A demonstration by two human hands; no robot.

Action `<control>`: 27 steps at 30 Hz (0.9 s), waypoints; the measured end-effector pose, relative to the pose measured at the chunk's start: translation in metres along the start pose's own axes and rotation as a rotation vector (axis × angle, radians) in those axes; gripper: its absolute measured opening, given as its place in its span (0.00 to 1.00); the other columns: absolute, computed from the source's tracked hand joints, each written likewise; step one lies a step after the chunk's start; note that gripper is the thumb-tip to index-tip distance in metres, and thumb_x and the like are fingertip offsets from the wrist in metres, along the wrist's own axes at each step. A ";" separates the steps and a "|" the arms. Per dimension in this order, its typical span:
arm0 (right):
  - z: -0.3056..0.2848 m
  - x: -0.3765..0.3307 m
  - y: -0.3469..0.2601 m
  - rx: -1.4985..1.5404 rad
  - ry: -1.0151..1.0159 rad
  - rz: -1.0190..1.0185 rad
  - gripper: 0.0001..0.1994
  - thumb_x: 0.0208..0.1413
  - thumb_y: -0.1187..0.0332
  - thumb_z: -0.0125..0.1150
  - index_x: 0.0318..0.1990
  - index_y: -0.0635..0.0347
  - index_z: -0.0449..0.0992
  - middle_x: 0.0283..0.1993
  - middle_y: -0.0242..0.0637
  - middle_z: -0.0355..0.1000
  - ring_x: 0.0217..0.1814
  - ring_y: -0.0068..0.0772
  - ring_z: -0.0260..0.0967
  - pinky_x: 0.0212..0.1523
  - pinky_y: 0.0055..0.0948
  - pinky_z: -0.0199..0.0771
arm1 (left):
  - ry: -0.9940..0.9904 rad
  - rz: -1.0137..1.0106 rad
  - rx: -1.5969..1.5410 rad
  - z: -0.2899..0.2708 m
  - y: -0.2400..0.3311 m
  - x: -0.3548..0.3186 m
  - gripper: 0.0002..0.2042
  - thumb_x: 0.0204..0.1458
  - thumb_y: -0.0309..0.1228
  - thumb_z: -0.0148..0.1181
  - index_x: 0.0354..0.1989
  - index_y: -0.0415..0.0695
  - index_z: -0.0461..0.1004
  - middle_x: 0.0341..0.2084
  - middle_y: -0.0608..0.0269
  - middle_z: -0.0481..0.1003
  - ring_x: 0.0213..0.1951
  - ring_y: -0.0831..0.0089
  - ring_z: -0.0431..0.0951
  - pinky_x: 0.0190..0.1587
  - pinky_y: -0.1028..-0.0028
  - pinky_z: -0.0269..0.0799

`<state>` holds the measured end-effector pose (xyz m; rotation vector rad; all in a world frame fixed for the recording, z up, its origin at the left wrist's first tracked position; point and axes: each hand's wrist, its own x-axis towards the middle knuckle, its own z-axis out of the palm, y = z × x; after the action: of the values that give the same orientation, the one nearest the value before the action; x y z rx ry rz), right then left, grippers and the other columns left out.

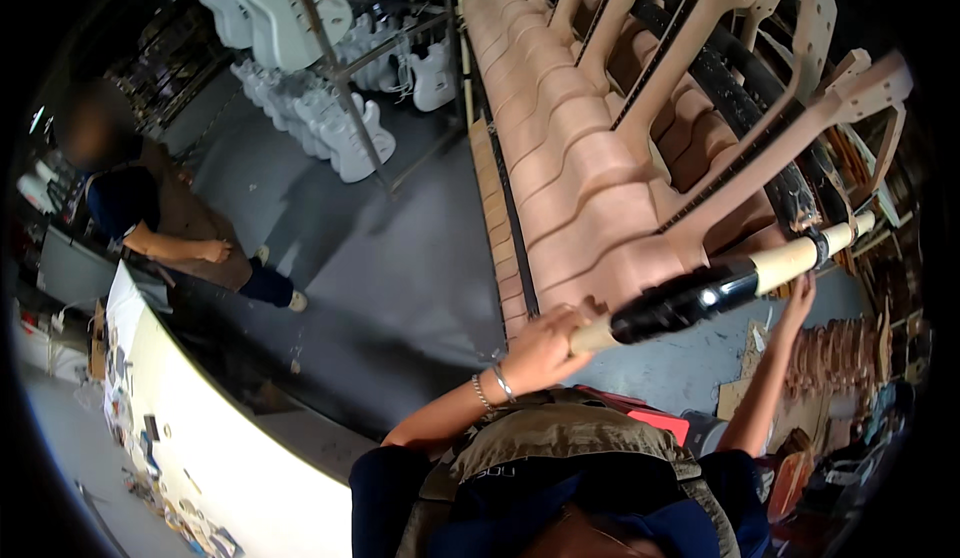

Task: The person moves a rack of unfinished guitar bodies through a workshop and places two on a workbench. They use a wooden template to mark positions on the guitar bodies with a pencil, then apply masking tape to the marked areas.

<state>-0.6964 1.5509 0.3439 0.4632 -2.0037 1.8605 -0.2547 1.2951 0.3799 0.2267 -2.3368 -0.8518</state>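
Since the left hand (540,353) is curled round the pale left end of the bar (770,272), a bit below the centre of the frame, that's the spot I'd worry about first. It's right at the tip, so a sweaty palm or a sudden tug could probably slide it off. Right hand (803,293) is up against the underside near the bar's other end, right of centre, but I can't tell if that grip closes around it or just pushes. If it's only pushing, uneven force could skew things. The black wrap (685,303) in between looks lumpy, and if it's loose it might twist.

Next out, the row of pinkish guitars (590,173) runs from the centre to the top of the frame, packed tight, so I'd guess one hard jolt could knock neighbours together and ding them. The nearest neck (770,158) leans out to the right above the bar, easy to clip with an arm. Further off, a co-worker (170,218) stands at the left, well apart, and backing up blind might mean bumping the pale worktop (240,418) lower left.
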 end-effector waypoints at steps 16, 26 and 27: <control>0.145 -0.296 -0.263 0.319 -0.030 -0.063 0.08 0.43 0.75 0.58 0.28 0.63 0.64 0.24 0.34 0.62 0.24 0.29 0.61 0.30 0.25 0.62 | -0.625 0.604 -0.620 -0.010 -0.092 0.075 0.10 0.39 0.31 0.65 0.29 0.43 0.73 0.28 0.62 0.74 0.31 0.64 0.75 0.34 0.70 0.70; 0.175 -0.380 -0.284 -0.547 0.507 0.174 0.26 0.52 0.59 0.55 0.56 0.63 0.59 0.54 0.44 0.60 0.56 0.36 0.56 0.56 0.32 0.54 | -1.598 0.590 -0.686 -0.004 -0.132 0.052 0.09 0.47 0.32 0.59 0.31 0.39 0.73 0.27 0.57 0.74 0.31 0.66 0.76 0.34 0.73 0.70; 0.180 -0.405 -0.275 -0.635 0.582 0.195 0.26 0.53 0.57 0.53 0.56 0.62 0.59 0.53 0.44 0.61 0.56 0.38 0.58 0.55 0.32 0.56 | -1.687 0.627 -0.631 -0.002 -0.126 0.049 0.09 0.47 0.31 0.58 0.32 0.38 0.72 0.28 0.56 0.74 0.31 0.68 0.76 0.34 0.73 0.70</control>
<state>-0.2176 1.3473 0.3804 -0.4150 -2.0914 1.1420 -0.2983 1.1785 0.3267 -2.0814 -2.7828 -1.6582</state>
